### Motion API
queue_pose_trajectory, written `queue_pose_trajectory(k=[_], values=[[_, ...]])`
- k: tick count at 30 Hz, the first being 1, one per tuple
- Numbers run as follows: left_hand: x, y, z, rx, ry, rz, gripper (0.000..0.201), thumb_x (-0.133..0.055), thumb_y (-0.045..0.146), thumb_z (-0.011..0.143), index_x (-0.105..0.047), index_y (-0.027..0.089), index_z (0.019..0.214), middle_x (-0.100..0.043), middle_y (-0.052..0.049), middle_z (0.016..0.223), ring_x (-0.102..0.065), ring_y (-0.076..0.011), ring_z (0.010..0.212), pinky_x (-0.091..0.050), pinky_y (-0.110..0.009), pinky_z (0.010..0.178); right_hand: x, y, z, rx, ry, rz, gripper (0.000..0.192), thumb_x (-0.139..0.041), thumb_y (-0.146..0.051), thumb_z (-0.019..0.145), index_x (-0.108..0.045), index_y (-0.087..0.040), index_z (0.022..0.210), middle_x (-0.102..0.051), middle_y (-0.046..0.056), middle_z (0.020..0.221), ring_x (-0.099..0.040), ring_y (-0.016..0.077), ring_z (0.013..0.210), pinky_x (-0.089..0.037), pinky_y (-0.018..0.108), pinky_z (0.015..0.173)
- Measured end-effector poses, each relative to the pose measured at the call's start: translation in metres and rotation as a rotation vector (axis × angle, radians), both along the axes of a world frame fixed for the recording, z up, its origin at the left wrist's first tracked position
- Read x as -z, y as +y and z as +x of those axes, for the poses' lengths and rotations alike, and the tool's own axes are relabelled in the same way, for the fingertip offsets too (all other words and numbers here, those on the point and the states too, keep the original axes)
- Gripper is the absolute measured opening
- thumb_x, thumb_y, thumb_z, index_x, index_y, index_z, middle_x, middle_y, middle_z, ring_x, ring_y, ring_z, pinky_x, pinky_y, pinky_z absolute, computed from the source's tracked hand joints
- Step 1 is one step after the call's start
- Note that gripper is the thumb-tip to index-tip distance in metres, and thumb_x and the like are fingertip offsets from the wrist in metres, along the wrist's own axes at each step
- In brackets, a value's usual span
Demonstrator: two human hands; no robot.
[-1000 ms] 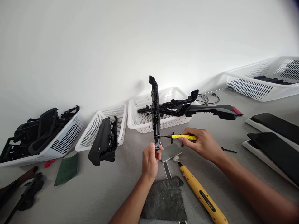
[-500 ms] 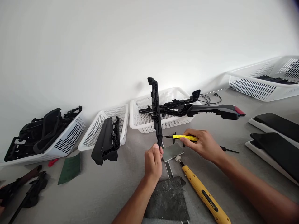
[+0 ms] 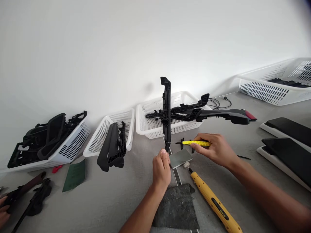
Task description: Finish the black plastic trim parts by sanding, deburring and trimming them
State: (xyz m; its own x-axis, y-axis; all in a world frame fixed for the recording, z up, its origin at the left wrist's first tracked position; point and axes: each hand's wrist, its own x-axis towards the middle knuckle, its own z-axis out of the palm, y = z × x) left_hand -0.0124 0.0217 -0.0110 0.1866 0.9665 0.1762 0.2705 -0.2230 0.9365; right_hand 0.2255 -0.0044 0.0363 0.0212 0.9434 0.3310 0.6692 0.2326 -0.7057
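My left hand (image 3: 162, 168) is closed around the lower end of a long black plastic trim piece (image 3: 166, 111), which stands nearly upright with its ribbed side showing. My right hand (image 3: 215, 149) grips a thin-tipped tool with a yellow handle (image 3: 194, 142). The narrow tip points left and meets the trim piece just above my left fingers; whether it touches or only overlaps in view I cannot tell. Below the hands are a grey flat block (image 3: 181, 158) and a dark worn cloth (image 3: 176, 207). A yellow power tool (image 3: 211, 197) with a pale round tip lies beside them.
Behind the trim piece stands a white basket (image 3: 148, 131) with black parts. More baskets stand left (image 3: 91, 150) and far right (image 3: 262, 92). Two black-and-white panels (image 3: 286, 158) lie right. At the left edge another person's hand (image 3: 3, 210) is by dark parts.
The trim piece has moved a little right and up and stands straighter. My left hand and the yellow-handled tool have shifted slightly right; the whole view has also shifted a little.
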Motion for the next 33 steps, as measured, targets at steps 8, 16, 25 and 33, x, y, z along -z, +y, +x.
queue_pose_trajectory(k=[8,16,25,33], values=[[0.002,0.0015,0.0002,-0.016,-0.009,-0.016,0.065,-0.031,0.077,0.105,-0.042,0.027,0.067,-0.047,0.0,0.061,-0.041,-0.0193,0.057,-0.027,-0.034,0.059,0.0023,0.0008,-0.0029,-0.003,-0.013,-0.025,0.045,-0.061,-0.056,0.099,-0.072,-0.02,0.076,-0.071,0.004,0.067,-0.053,0.0153,0.054,-0.035,0.029,0.054],[0.0014,-0.0001,0.0,-0.03,-0.019,-0.031,0.066,-0.027,0.08,0.104,-0.038,0.027,0.066,-0.045,0.0,0.061,-0.037,-0.0191,0.057,-0.024,-0.035,0.059,0.0007,0.0006,0.002,-0.023,-0.02,-0.051,0.046,-0.061,-0.059,0.099,-0.071,-0.02,0.076,-0.07,0.004,0.064,-0.052,0.0154,0.054,-0.034,0.029,0.052],[-0.002,0.0017,0.0,-0.034,-0.033,-0.032,0.068,-0.027,0.083,0.102,-0.035,0.027,0.064,-0.04,0.001,0.059,-0.032,-0.0183,0.056,-0.022,-0.035,0.058,0.0049,0.0011,-0.0016,-0.051,-0.034,-0.04,0.044,-0.062,-0.059,0.099,-0.073,-0.02,0.082,-0.072,0.004,0.07,-0.056,0.0161,0.056,-0.037,0.029,0.055],[-0.0038,0.0017,-0.0007,-0.033,-0.054,-0.035,0.068,-0.031,0.083,0.102,-0.038,0.027,0.063,-0.04,0.001,0.059,-0.032,-0.0184,0.055,-0.022,-0.035,0.058,0.0052,0.0003,-0.0008,-0.058,-0.034,-0.003,0.04,-0.066,-0.055,0.098,-0.076,-0.02,0.084,-0.075,0.005,0.073,-0.057,0.0162,0.057,-0.039,0.029,0.055]])
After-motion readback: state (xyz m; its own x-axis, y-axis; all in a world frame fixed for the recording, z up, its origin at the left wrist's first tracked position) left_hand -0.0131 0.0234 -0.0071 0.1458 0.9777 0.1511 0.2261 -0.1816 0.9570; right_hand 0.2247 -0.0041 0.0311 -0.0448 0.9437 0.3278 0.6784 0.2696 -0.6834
